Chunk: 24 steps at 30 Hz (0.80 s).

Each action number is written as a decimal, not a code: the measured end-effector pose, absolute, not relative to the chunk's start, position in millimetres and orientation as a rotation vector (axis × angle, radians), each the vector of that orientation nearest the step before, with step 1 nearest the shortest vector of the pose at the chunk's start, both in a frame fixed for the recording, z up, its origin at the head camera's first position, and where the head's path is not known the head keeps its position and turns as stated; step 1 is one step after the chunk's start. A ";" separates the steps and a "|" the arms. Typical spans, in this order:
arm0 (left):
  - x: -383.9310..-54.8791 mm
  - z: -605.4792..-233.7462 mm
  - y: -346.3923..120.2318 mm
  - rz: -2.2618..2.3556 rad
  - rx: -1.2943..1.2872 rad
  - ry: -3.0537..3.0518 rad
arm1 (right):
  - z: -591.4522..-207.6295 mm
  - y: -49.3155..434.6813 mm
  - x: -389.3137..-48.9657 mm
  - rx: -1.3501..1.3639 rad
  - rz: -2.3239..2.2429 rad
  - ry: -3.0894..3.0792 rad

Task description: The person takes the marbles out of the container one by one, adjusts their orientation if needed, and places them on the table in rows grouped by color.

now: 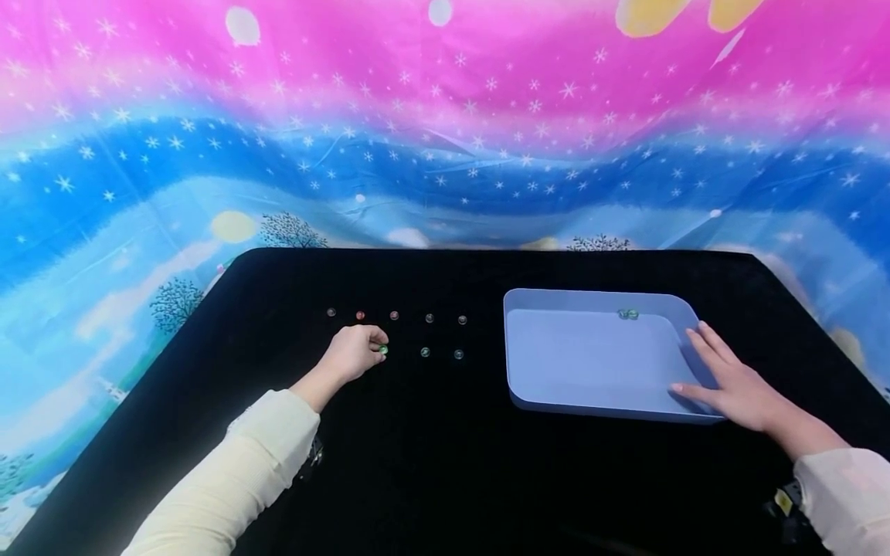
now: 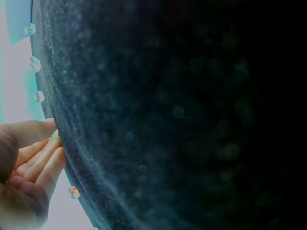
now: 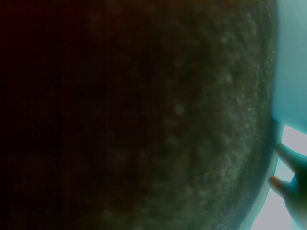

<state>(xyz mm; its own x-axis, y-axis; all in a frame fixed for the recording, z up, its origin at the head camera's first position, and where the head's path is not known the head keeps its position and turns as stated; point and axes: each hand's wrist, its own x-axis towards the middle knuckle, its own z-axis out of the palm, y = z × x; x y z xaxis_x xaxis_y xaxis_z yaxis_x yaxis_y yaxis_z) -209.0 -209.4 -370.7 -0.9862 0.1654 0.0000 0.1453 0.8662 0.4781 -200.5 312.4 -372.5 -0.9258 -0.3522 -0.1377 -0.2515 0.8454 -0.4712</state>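
Note:
My left hand [image 1: 354,353] pinches a small green glass marble [image 1: 383,350] between thumb and fingertips, low over the black cloth. In the left wrist view, the thumb and fingers of the left hand [image 2: 31,163] partly hide this marble [image 2: 54,135]. Beside it lie two more marbles, one greenish [image 1: 425,352] and one clear [image 1: 459,354]. My right hand [image 1: 740,394], fingers spread and fairly straight, rests at the right side of a pale blue tray [image 1: 577,406]. Two green marbles [image 1: 632,314] lie together near the tray's back wall.
Behind the left hand runs a row of several marbles, among them a reddish one [image 1: 360,315] and a clear one [image 1: 462,319]. A black cloth [image 1: 445,479] covers the table. A printed pink and blue curtain [image 1: 445,139] hangs at the back.

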 end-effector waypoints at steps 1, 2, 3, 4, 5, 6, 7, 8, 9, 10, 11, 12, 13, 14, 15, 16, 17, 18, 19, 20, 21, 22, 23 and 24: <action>-209.1 -370.5 -209.5 0.765 0.252 2.992 | -372.1 312.6 -201.1 -0.465 -0.672 2.803; -209.1 -370.4 -209.8 0.776 0.256 2.986 | -371.9 312.8 -201.6 -0.467 -0.669 2.803; -209.1 -369.9 -210.0 0.788 0.260 2.978 | -371.8 313.0 -201.9 -0.468 -0.667 2.805; -209.3 -369.6 -210.3 0.802 0.258 2.969 | -372.3 313.3 -202.4 -0.470 -0.665 2.806; -209.6 -369.2 -210.7 0.819 0.255 2.958 | -372.4 313.5 -202.7 -0.467 -0.669 2.805; -210.0 -368.6 -211.3 0.833 0.256 2.944 | -372.7 313.7 -202.9 -0.469 -0.671 2.804; -210.3 -367.7 -211.8 0.852 0.248 2.927 | -372.8 313.8 -202.9 -0.469 -0.674 2.805; -210.6 -366.9 -212.4 0.874 0.235 2.905 | -373.0 313.9 -203.0 -0.471 -0.676 2.805; -211.0 -366.0 -213.0 0.894 0.221 2.883 | -373.0 314.1 -203.0 -0.470 -0.678 2.804; -211.8 -365.4 -213.6 0.913 0.213 2.859 | -372.7 314.3 -202.8 -0.469 -0.681 2.803; -212.2 -364.5 -214.2 0.936 0.197 2.832 | -372.3 314.5 -202.6 -0.469 -0.684 2.801; -212.7 -364.0 -215.1 0.959 0.183 2.804 | -372.1 314.6 -202.5 -0.468 -0.684 2.799; -212.8 -363.4 -215.9 0.983 0.159 2.777 | -371.9 314.6 -202.6 -0.466 -0.687 2.796; -213.0 -362.7 -216.6 1.004 0.148 2.755 | -372.1 314.4 -202.8 -0.466 -0.691 2.791; -213.0 -361.9 -217.4 1.021 0.139 2.740 | -372.0 314.2 -202.8 -0.465 -0.695 2.786; -213.1 -360.7 -217.8 1.038 0.136 2.728 | -371.8 314.0 -203.1 -0.466 -0.697 2.785; -212.8 -359.1 -217.8 1.054 0.132 2.722 | -371.6 313.9 -203.1 -0.465 -0.698 2.784; -212.9 -357.3 -217.7 1.065 0.145 2.722 | -371.6 313.7 -203.3 -0.466 -0.700 2.784; -212.7 -355.2 -216.9 1.084 0.149 2.720 | -371.5 313.6 -203.2 -0.464 -0.703 2.783; -212.5 -353.1 -215.9 1.104 0.159 2.719 | -371.3 313.5 -202.8 -0.464 -0.705 2.785; -212.6 -351.2 -214.8 1.124 0.171 2.718 | -371.2 313.5 -202.4 -0.461 -0.707 2.785; -212.5 -349.1 -213.1 1.146 0.183 2.715 | -371.2 313.4 -202.0 -0.460 -0.707 2.788; -212.3 -347.1 -211.1 1.168 0.194 2.710 | -371.3 313.3 -201.4 -0.456 -0.706 2.790; -212.1 -345.1 -209.1 1.190 0.200 2.702 | -371.4 313.2 -201.0 -0.454 -0.707 2.791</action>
<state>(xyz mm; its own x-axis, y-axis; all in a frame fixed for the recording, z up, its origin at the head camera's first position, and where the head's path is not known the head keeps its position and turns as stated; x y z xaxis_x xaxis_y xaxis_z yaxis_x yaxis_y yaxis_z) -212.1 -209.1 -345.1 -0.9742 0.1958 -0.1120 0.0495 0.6701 0.7406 -201.0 313.2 -371.4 -0.9267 -0.3487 -0.1405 -0.2397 0.8359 -0.4938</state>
